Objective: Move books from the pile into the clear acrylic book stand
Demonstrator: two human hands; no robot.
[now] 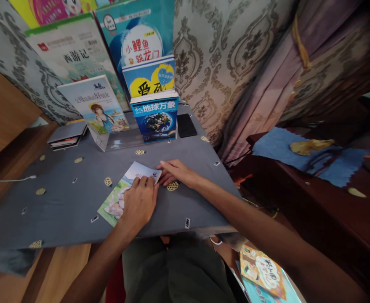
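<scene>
A thin picture book with a pale green and blue cover lies flat on the grey cloth-covered table. My left hand rests palm down on the book's right half, fingers together near its top right corner. My right hand lies just right of that corner, fingertips touching the book's edge. Whether either hand pinches the cover is hidden.
Several children's books stand in a clear rack at the table's back, among them a blue earth book. A black phone lies beside it, flat notebooks at back left. More books sit low right. Curtains hang right.
</scene>
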